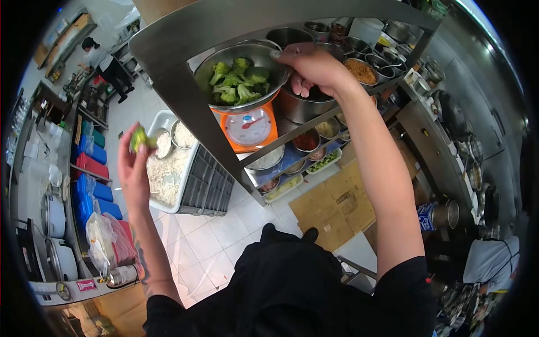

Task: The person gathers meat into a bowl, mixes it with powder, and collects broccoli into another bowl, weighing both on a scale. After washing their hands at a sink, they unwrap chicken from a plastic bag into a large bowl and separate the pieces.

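Observation:
My left hand (135,168) is raised at the left, its fingers pinching a green piece of broccoli (138,138). My right hand (315,68) is at the right rim of a metal bowl (259,54), thumb on the rim and fingers curled down outside it. Cut broccoli florets (238,84) lie in the bowl. Beneath it stands an orange kitchen scale (275,135) with a round white dial (249,128); the bowl hides its top. Part of a metal pot (300,109) shows below my right hand.
A steel shelf frame (185,101) stands before me, holding several bowls and pots. A white tub (182,194) of white, flour-like food sits on a grey crate (208,182). Cardboard (331,202) covers part of the tiled floor. One person (106,64) stands far left; another person (491,261) is at right.

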`<state>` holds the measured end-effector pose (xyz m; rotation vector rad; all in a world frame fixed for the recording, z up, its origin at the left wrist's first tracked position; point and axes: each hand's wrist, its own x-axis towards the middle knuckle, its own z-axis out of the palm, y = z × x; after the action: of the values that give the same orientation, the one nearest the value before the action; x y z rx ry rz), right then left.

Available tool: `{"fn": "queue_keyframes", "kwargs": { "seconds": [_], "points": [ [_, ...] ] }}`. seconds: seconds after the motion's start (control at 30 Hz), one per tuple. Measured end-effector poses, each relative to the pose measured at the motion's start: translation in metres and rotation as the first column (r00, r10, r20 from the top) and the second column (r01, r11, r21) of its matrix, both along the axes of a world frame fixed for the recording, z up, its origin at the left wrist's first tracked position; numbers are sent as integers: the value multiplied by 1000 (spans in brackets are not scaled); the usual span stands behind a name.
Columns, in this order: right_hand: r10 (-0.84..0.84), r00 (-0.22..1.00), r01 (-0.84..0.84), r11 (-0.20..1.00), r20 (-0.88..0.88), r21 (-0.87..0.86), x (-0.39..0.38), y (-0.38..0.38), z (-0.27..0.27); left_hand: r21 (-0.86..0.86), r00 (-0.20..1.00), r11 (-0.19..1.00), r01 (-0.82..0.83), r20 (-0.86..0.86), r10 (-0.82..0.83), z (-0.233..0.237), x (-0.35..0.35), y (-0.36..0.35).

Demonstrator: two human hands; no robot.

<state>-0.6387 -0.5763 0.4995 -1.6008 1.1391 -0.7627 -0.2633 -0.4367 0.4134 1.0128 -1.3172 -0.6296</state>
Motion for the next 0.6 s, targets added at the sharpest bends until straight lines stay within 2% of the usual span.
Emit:
{"fn": "queue_keyframes", "kwargs": {
  "seconds": [0.1, 0.27, 0.37, 0.47, 0.5, 0.53, 0.6],
  "points": [
    [-30, 1000, 30, 999, 0, -31, -9, 4, -4, -63, 988, 994, 87, -125, -95, 39, -21, -33],
    [-98, 995, 98, 995, 3, -21, -40, 16, -14, -87, 975, 982, 170, -131, -181, 51, -42, -82],
    [-133, 990, 133, 991, 42, -13, -61, 23, -27, -178, 962, 981, 78, 271, -27, 50, -62, -98],
    [-173, 983, 173, 985, 54, 3, -83, 32, -41, -248, 953, 968, 34, 299, 44, 53, -68, -97],
    [-187, 981, 186, 982, 48, 22, -87, 39, -40, -154, 989, 988, -12, 142, 34, 50, -63, -95],
    [-191, 980, 190, 982, 52, 25, -95, 43, -45, -152, 989, 988, -7, 146, 30, 46, -55, -93],
    [-204, 970, 205, 979, 131, 12, -112, 50, -55, -143, 998, 989, 47, -27, -51, 34, -39, -86]
  ]
}}
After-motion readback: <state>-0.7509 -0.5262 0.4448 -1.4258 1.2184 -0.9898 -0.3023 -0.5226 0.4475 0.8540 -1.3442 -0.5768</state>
